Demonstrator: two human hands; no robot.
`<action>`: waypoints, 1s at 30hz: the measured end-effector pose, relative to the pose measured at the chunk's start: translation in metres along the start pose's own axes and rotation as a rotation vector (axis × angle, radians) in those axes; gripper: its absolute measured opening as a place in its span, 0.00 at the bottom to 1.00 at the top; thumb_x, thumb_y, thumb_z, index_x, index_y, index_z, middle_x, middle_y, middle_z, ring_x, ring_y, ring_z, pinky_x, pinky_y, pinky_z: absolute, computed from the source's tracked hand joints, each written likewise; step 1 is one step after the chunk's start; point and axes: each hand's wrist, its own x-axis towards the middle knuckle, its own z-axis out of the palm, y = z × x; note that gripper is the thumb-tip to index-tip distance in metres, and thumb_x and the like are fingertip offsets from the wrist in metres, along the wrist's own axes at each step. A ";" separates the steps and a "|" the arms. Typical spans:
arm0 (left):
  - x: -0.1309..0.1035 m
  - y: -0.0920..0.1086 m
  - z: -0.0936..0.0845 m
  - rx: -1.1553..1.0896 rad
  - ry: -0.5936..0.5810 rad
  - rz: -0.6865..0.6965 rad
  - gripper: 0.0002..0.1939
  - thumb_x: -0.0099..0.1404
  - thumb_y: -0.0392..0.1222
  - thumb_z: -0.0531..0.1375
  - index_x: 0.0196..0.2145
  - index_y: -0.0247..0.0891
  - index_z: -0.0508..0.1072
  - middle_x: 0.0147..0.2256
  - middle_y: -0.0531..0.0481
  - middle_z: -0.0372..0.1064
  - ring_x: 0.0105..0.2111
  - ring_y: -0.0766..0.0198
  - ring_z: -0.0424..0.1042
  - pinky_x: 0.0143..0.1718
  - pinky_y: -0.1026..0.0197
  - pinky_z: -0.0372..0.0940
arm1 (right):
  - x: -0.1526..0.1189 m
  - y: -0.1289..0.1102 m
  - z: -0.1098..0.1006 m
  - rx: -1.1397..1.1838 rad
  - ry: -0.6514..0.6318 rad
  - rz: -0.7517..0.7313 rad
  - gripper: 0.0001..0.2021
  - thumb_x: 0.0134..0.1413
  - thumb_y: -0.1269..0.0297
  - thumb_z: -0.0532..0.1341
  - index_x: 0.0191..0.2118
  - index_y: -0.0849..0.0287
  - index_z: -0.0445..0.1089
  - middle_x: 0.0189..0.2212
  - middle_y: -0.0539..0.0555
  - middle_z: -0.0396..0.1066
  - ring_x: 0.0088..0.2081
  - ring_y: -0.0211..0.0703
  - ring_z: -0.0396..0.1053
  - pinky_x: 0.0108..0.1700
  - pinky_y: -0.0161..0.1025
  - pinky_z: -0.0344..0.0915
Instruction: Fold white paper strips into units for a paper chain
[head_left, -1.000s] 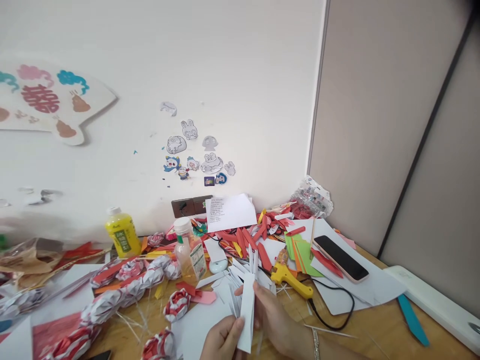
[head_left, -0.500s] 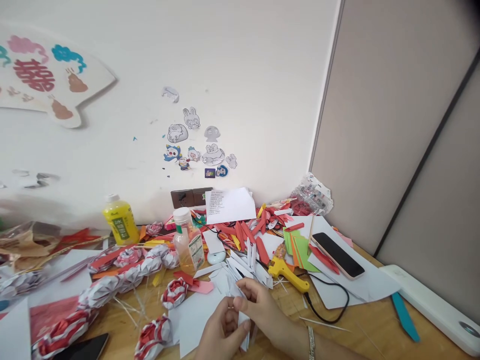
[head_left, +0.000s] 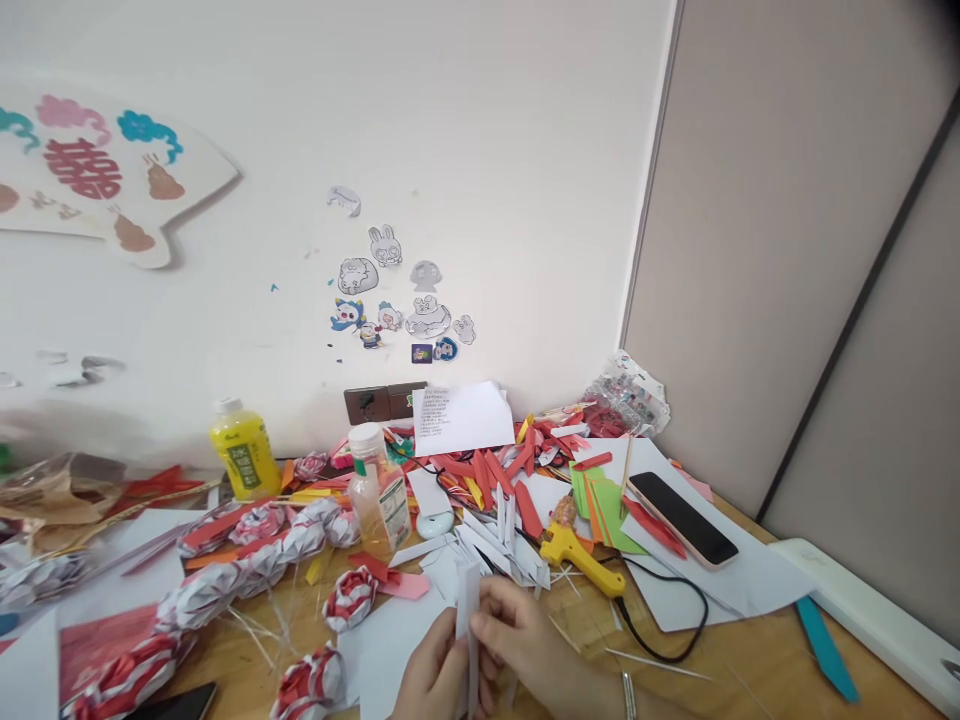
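Between my two hands a narrow folded strip of white paper (head_left: 468, 610) stands upright, near the bottom middle of the head view. My left hand (head_left: 431, 668) is closed around its lower part. My right hand (head_left: 517, 635) pinches its right edge, thumb in front; some fingertips are hidden behind the paper. Just beyond the hands lies a pile of folded white paper strips (head_left: 491, 545). White sheets (head_left: 386, 640) lie beneath and left of my left hand. Two rolled red-and-white paper pieces (head_left: 351, 598) sit left of the hands.
A yellow glue gun (head_left: 581, 562) with a black cord lies right of the hands. Beyond are a phone (head_left: 682, 518), green paper (head_left: 600, 505) and red paper pieces (head_left: 491, 470). Two bottles, one yellow (head_left: 245, 455) and one clear (head_left: 379, 500), stand at the left. A teal strip (head_left: 825, 650) lies far right.
The paper strip has come upright and now shows above my fingers. My right hand has shifted slightly down, with its fingers on the strip. The whole view has tilted slightly.
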 end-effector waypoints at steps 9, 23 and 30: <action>-0.002 0.006 -0.002 0.274 0.117 0.047 0.19 0.49 0.59 0.57 0.21 0.39 0.64 0.17 0.57 0.63 0.19 0.65 0.63 0.21 0.65 0.59 | -0.006 -0.011 -0.001 -0.122 0.152 -0.023 0.22 0.51 0.46 0.53 0.34 0.62 0.68 0.21 0.48 0.61 0.23 0.34 0.59 0.23 0.29 0.55; 0.003 0.001 -0.001 0.052 0.013 -0.105 0.24 0.50 0.62 0.54 0.21 0.35 0.68 0.14 0.57 0.63 0.12 0.70 0.60 0.14 0.67 0.55 | -0.004 0.000 -0.009 -0.035 0.086 -0.005 0.27 0.53 0.44 0.48 0.37 0.65 0.70 0.16 0.47 0.56 0.19 0.33 0.56 0.21 0.30 0.51; -0.002 0.010 -0.003 0.103 0.054 -0.161 0.23 0.48 0.62 0.56 0.19 0.36 0.66 0.15 0.55 0.65 0.17 0.64 0.65 0.18 0.64 0.59 | -0.004 -0.009 -0.007 -0.108 0.150 0.045 0.19 0.47 0.48 0.58 0.27 0.63 0.70 0.19 0.48 0.61 0.21 0.34 0.56 0.22 0.30 0.52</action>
